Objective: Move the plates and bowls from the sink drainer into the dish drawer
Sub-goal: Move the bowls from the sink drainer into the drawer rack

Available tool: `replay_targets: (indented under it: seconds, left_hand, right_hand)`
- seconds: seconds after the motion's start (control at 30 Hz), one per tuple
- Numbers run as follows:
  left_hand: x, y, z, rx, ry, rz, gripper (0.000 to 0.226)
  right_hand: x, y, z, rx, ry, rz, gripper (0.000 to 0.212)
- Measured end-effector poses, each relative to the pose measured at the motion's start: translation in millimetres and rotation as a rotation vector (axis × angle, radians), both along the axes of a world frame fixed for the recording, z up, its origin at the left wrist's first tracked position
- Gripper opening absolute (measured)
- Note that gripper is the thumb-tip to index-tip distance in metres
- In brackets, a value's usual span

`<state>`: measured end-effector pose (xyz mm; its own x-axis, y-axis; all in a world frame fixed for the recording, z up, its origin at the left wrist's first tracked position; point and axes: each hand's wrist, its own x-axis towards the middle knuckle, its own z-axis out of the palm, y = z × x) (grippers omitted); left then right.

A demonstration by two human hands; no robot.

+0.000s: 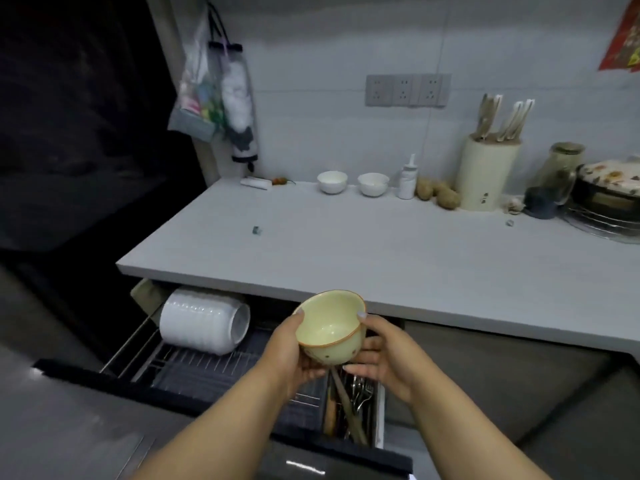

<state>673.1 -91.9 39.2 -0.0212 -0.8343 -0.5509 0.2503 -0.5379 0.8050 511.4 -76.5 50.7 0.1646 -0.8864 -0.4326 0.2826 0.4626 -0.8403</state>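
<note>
I hold a pale yellow bowl (pixel 329 327) with an orange rim, tilted toward me, above the open dish drawer (pixel 214 372). My left hand (pixel 289 351) grips its left side with the thumb on the rim. My right hand (pixel 381 355) grips the right side, thumb on the rim and fingers under the base. A stack of white bowls (pixel 204 318) lies on its side on the drawer's wire rack at the back left. The sink drainer is out of view.
A cutlery compartment (pixel 353 407) with chopsticks and forks fills the drawer's right end. On the counter (pixel 346 244) stand two white bowls (pixel 332 181), a bottle, potatoes, a knife block (pixel 485 171), jars and a lidded pot on a wire rack (pixel 606 202).
</note>
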Motion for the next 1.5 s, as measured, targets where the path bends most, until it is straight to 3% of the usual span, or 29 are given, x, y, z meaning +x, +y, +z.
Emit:
replay_targets:
  seconds: [0.23,0.53,0.63,0.73,0.9,1.07,1.27,1.4,1.5]
  left_hand:
    - [114,22,0,-0.034,-0.075,0.181,0.048]
    - [253,40,-29,-0.013,-0.317,0.614,0.042]
    - [300,35,-46,0.039,-0.428,0.672,0.053]
    - [342,19,-60,0.045,-0.648,0.669,0.042]
    - [395,-26,-85,0.172,-0.965,0.541,0.055]
    - [413,-61,-107,0.21,-1.188,0.226,0.059]
    - [432,-87,-140,-0.015,-1.396,-0.1,0.053]
    - [448,-93,-159,-0.077,-1.362,-0.157,0.051]
    - [461,-95,-170,-0.077,-1.438,-0.207,0.051]
  right_hand:
    - [121,-11,0,0.013,0.023,0.144,0.026]
    - [232,-51,-30,0.128,0.066,0.221,0.03]
    - [266,-76,-49,0.157,0.102,0.24,0.035]
    - [298,-105,-70,0.212,0.129,0.253,0.037]
    - [343,-153,-116,0.29,0.243,0.286,0.046]
    - [382,-177,-163,0.332,0.417,0.314,0.043]
    - [427,-177,-212,0.402,0.479,0.349,0.026]
    - [458,-176,-241,0.406,0.503,0.355,0.057]
    - [480,-179,-253,0.411,0.558,0.35,0.059]
